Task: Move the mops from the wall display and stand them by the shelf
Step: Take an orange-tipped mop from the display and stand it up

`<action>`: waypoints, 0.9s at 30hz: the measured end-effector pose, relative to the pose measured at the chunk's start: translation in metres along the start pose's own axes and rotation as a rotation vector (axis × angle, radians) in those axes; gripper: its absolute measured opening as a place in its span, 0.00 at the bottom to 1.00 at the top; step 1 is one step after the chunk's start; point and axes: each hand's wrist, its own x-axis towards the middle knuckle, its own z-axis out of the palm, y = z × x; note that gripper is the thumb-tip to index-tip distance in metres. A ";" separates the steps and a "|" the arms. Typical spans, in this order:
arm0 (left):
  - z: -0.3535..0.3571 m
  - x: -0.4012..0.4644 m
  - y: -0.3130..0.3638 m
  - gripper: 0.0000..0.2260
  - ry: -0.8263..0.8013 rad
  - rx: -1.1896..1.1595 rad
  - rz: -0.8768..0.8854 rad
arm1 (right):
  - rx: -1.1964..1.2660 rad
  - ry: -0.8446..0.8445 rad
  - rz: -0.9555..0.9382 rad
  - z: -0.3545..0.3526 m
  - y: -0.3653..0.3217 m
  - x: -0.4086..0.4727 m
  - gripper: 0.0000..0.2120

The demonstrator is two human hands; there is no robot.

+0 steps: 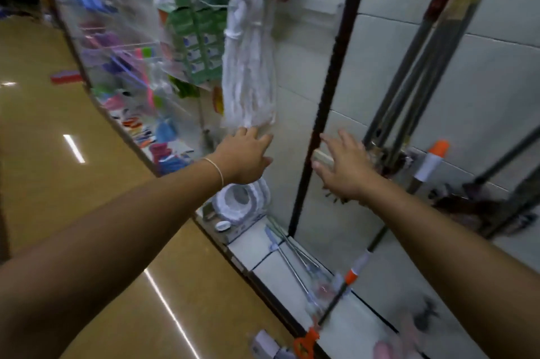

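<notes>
Both my arms reach toward a white tiled wall. My left hand (245,158) is open, fingers spread, just below a hanging white mop head (248,66) in clear plastic. My right hand (344,167) is open too, its fingers beside a thin black pole (330,86) that runs up the wall. Behind the right hand, several grey mop handles (420,66) lean together against the wall. An orange-and-white handle grip (434,158) sticks out to their right. Another mop with an orange collar (349,276) lies low by the wall. The picture is blurred.
A shelf rack (128,66) with hanging coloured goods runs along the left. Beneath my left hand sits a white round item on a box (242,203). Metal rods (292,259) lie on the white ledge. The glossy brown floor (58,154) spreads to the left.
</notes>
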 end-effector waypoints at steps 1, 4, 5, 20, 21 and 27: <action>0.001 0.015 0.003 0.27 -0.011 -0.019 0.051 | 0.001 0.005 0.040 0.000 0.007 0.001 0.33; 0.001 0.053 0.015 0.27 -0.030 -0.060 0.209 | 0.027 0.053 0.159 -0.003 0.026 -0.002 0.32; 0.002 0.063 0.020 0.25 -0.041 -0.076 0.255 | 0.041 0.080 0.209 -0.003 0.031 -0.005 0.31; 0.094 0.102 0.129 0.22 -0.381 -0.189 0.604 | 0.164 0.055 0.715 0.039 0.125 -0.031 0.26; 0.104 0.104 0.133 0.21 -0.400 -0.180 0.607 | 0.194 0.055 0.743 0.042 0.134 -0.026 0.26; 0.146 0.107 0.145 0.22 -0.465 -0.184 0.545 | 0.479 0.079 0.887 0.055 0.182 0.013 0.21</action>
